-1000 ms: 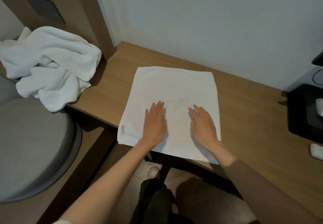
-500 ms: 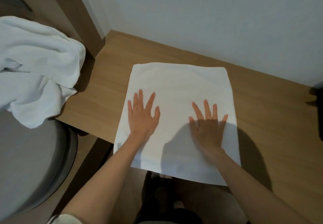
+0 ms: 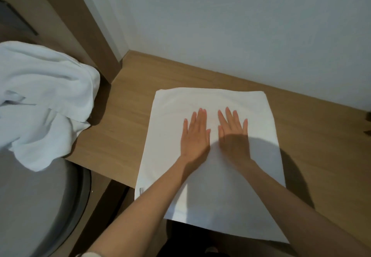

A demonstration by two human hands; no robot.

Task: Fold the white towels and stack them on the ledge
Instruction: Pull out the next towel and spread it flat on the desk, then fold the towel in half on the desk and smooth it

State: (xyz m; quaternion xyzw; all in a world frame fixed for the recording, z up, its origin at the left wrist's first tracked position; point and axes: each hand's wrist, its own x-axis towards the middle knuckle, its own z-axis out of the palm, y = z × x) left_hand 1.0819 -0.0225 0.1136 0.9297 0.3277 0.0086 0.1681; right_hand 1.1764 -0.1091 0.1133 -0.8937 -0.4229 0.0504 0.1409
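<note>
So the folded towel (image 3: 216, 196) is lying flat on the wooden table (image 3: 120, 132), and it's a longish rectangle. Its long axis runs from the person straight out toward the wall (image 3: 241, 25), with one short edge at the far end facing that wall. The near short end sticks out past the table's front edge and hangs a bit over the dark gap below. There's a tiny label (image 3: 141, 190) on the towel's near left corner.

Both hands are on top of it, roughly in the middle of its far half. The left hand (image 3: 194, 136) and the right hand (image 3: 233, 138) lie palm down, fingers straight and a little spread, tips pointing along the towel's long axis toward the wall. They're side by side, thumbs close but with a slim strip of towel between them, so not touching. Neither one is gripping anything, they're just pressing flat on the cloth. A big round shadow falls over the right hand and the towel's right side.

Well off to the left of the folded towel there's a crumpled heap of white towels (image 3: 44, 100), unfolded. It spills from the table's left end down onto a round grey seat (image 3: 40, 206). Behind that heap, further left of the folded towel, a brown wooden panel (image 3: 80, 25) runs up beside the wall.
</note>
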